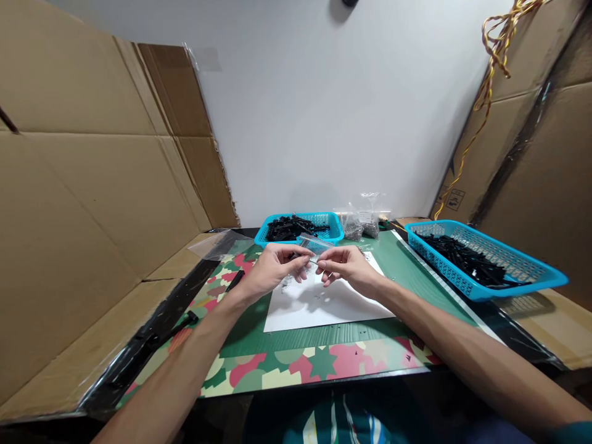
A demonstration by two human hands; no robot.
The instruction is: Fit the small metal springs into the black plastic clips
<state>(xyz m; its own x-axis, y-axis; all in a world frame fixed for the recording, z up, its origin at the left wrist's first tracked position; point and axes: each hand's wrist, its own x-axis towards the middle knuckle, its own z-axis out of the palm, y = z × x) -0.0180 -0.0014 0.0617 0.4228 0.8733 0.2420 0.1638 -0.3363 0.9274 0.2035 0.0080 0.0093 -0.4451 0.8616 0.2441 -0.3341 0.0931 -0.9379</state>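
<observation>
My left hand (pixel 276 266) and my right hand (pixel 343 265) meet above a white sheet of paper (pixel 324 302). The left hand pinches a small clear plastic bag (pixel 313 243) that sticks up to the right. The right hand's thumb and forefinger pinch a tiny thin part (pixel 314 263) at the bag's lower edge; it is too small to name. A few small specks lie on the paper under the hands.
A blue basket (pixel 333 220) of black parts stands behind the hands, a second blue basket (pixel 509 262) at the right. Clear bags of small hardware (pixel 363 223) sit at the back. A green mat (pixel 407 271) lies over camouflage cloth (pixel 296 364). Cardboard walls (pixel 92 185) flank both sides.
</observation>
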